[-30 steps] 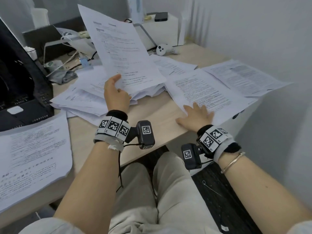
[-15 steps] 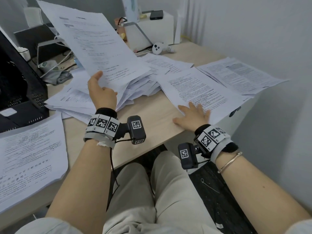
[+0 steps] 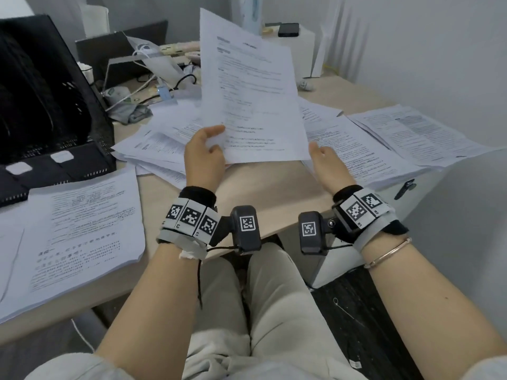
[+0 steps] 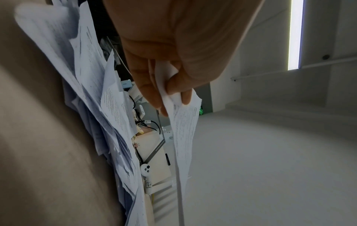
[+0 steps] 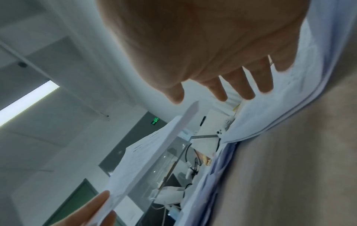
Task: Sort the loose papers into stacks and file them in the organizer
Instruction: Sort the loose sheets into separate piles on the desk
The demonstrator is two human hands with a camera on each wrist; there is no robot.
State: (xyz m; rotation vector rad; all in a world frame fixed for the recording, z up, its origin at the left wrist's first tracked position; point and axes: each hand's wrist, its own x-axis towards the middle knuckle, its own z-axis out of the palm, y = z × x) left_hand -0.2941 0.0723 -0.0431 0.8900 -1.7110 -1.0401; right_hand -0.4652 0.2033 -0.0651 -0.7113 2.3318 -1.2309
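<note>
A person sits at a light wooden desk (image 3: 263, 193) set against a plain white wall (image 3: 425, 50). Their left hand (image 3: 204, 157) pinches the lower left corner of a printed sheet (image 3: 252, 91) and holds it upright above the desk, thumb in front, fingers behind. The right hand (image 3: 325, 167) is raised just beside the sheet's lower right corner with fingers straight and spread, grasping nothing; whether it touches the paper cannot be told.

Loose papers cover much of the desk: a messy pile (image 3: 162, 141) behind the left hand, overlapping stacks (image 3: 384, 144) along the right edge, and a neat stack (image 3: 82, 229) at the near left. A black mesh organizer (image 3: 49, 105) stands at the far left, just behind that stack. Cables (image 3: 148, 89), a white box (image 3: 299, 48) with a dark phone (image 3: 288, 29) on top, and a small white controller (image 4: 146, 169) crowd the back of the desk. The wrist views show a white ceiling with a strip light (image 4: 294, 35) and a green exit sign (image 5: 155, 120) over a grey door.
</note>
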